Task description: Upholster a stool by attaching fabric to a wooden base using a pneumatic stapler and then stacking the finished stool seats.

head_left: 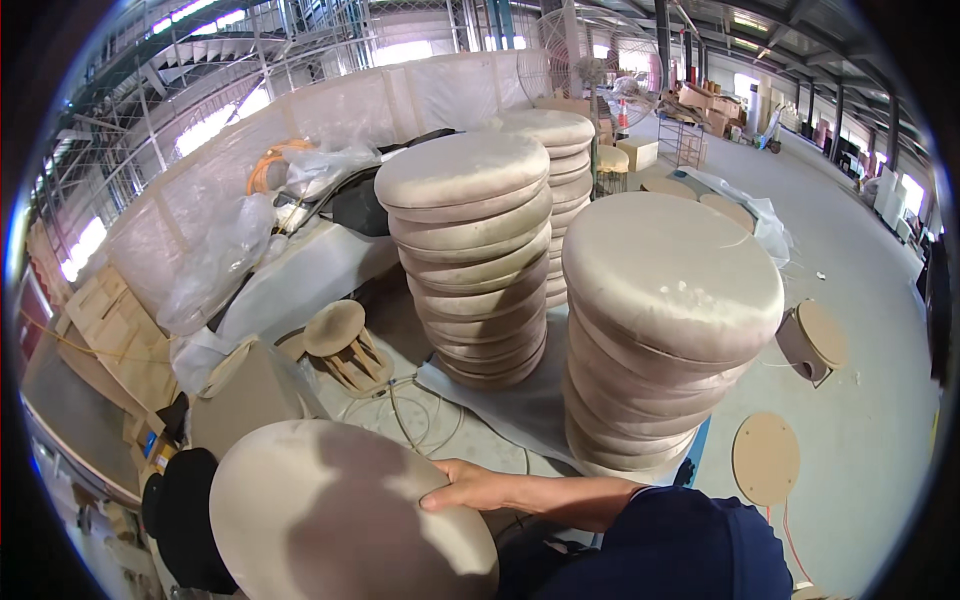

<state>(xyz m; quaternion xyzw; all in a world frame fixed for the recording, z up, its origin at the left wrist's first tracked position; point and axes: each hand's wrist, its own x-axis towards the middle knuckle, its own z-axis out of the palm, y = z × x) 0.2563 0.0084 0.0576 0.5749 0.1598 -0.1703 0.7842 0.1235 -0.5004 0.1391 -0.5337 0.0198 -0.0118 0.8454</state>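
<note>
A round, beige upholstered seat cushion (270, 500) is tilted up at the lower left, close to me. My right hand (465, 487) is closed on its right edge, with the thumb on the top face and the other fingers hidden behind. A dark blue sleeve covers that arm above the bare forearm. My left hand does not show. Similar round cushions are piled in a tall stack (665, 275) just beyond my right arm. Another stack (465, 260) rises to its left, and a third (570, 170) stands behind them.
Grey sheeting (455, 390) lies under the stacks. A small wooden stool frame (345, 345) and a loose hose (400, 410) are on the floor. Round wooden discs (766, 458) lie at the right. Plastic-wrapped pieces (225, 265) line the left, and a black object (185, 520) is beside the held cushion.
</note>
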